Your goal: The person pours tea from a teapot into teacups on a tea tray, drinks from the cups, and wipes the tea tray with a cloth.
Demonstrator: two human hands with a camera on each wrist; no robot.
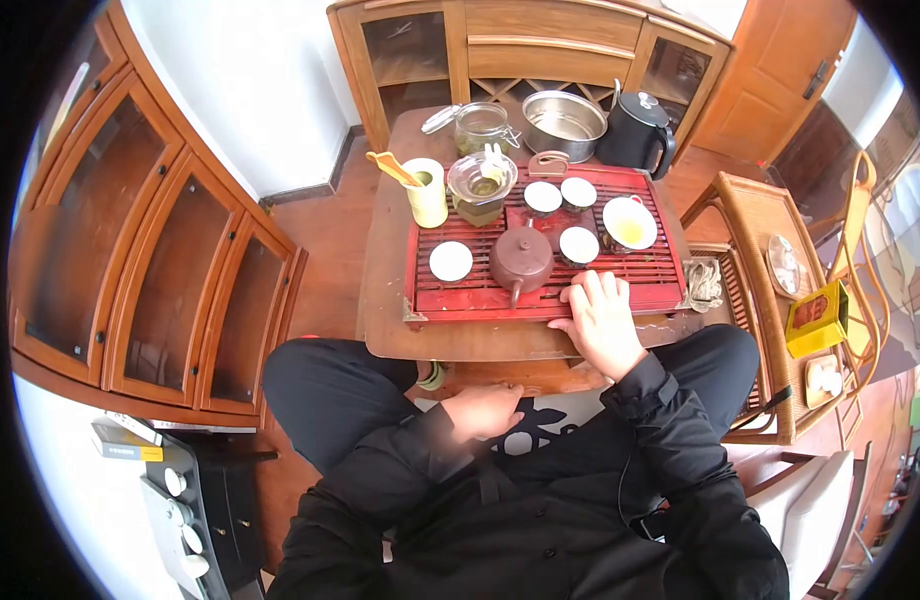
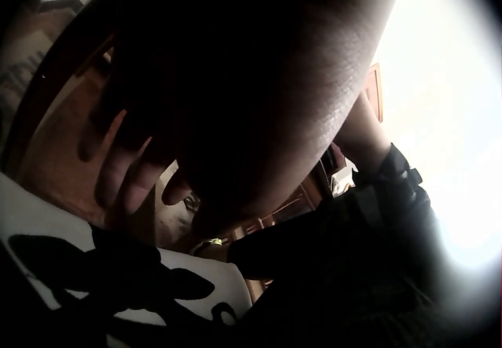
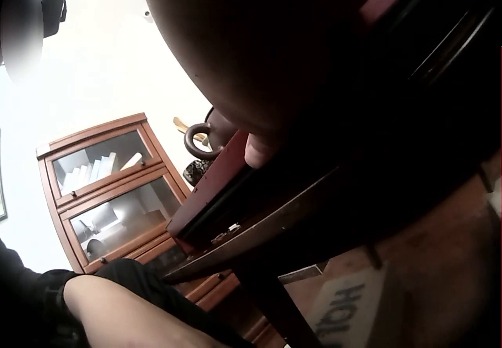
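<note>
Currently, the right hand [image 1: 602,325] is open, its fingers resting on the near edge of the red slatted tea tray [image 1: 455,301]. The tray sits on the brown wooden desk [image 1: 430,343]. The round brown clay teapot [image 1: 521,262] stands on the tray, just left of the right hand; a small white cup [image 1: 579,245] stands beyond the fingertips. The left hand [image 1: 480,412] is open above the lap, fingers loosely extended.

Teapot [image 1: 521,258] on tray [image 1: 450,300], kettle [image 1: 638,130] behind at right.
</note>
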